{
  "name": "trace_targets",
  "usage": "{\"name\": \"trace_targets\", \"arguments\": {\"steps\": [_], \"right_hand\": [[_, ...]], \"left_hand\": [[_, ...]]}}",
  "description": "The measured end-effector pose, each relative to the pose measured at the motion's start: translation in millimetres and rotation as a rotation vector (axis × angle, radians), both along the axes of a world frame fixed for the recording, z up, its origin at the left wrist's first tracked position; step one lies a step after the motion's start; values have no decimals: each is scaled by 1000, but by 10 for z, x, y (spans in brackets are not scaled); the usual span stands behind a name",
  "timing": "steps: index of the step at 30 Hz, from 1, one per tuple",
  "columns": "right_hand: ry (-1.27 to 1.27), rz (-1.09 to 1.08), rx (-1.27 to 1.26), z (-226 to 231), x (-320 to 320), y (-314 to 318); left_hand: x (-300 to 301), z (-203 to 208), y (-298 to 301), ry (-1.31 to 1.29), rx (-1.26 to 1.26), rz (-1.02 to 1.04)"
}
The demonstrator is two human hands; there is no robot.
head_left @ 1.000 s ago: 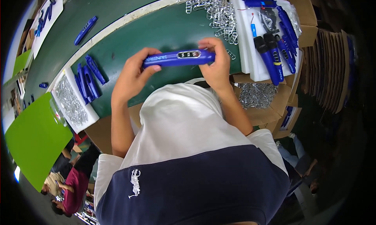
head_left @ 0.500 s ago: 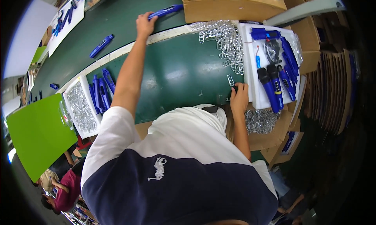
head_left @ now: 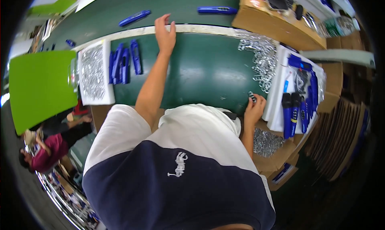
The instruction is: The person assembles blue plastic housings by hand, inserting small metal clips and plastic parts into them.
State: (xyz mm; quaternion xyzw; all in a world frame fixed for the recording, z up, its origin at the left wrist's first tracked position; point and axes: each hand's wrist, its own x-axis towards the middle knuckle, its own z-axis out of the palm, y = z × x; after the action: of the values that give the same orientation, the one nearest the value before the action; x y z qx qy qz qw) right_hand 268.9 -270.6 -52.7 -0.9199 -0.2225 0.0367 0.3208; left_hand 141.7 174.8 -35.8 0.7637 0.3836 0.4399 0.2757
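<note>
My left hand (head_left: 165,34) is over the pale strip along the work surface, fingers apart and empty. Two blue microphone handles lie beyond it: one handle (head_left: 134,18) to the left, another (head_left: 217,10) to the right. Between the fingers of my right hand (head_left: 255,109) is a small black piece with silvery spots (head_left: 252,96), held just above the green table (head_left: 196,77). A heap of shiny metal frames (head_left: 262,61) lies beyond that hand. Beside it, a white foam tray (head_left: 274,116) bears microphones with black heads (head_left: 286,101) and other blue parts.
Blue handle shells (head_left: 125,65) lie at the left next to a white tray (head_left: 107,94) of small metal parts. A cardboard box (head_left: 276,25) stands far right, with a plastic bottle (head_left: 339,27) nearby. A green board (head_left: 42,89) is at the left; a person (head_left: 50,150) is beyond.
My left hand has let go of the blue handle at the far right and come away from it. The metal frame by my right hand now shows with the black piece at its fingertips. The view has shifted.
</note>
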Motion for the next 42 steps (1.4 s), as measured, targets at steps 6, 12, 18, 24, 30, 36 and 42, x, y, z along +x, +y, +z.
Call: {"name": "trace_targets", "arguments": {"steps": [6,12,18,24,30,36,42], "right_hand": [[418,2,327,15,-13,-57],[703,89,606,386,-3,420],[770,171,700,1080,-104,692],[705,320,746,1442,-177,740],[587,354,739,1940,-275,820],[646,265,829,2158,-408,984],[38,396,427,2103,-462,1116]], "left_hand": [[-1719,-209,-410,760,29,698],[-1982,-350,-388,824,57,552],[-1495,339,-821,-51,-610,-12],[-1058,1076,-1545,-481,-1023,-507],[-906,1395,-1795,-69,-1040,-622],[-736,1703,-1922,122,-606,-660],[-693,1916,-2017,176,-667,-645]]}}
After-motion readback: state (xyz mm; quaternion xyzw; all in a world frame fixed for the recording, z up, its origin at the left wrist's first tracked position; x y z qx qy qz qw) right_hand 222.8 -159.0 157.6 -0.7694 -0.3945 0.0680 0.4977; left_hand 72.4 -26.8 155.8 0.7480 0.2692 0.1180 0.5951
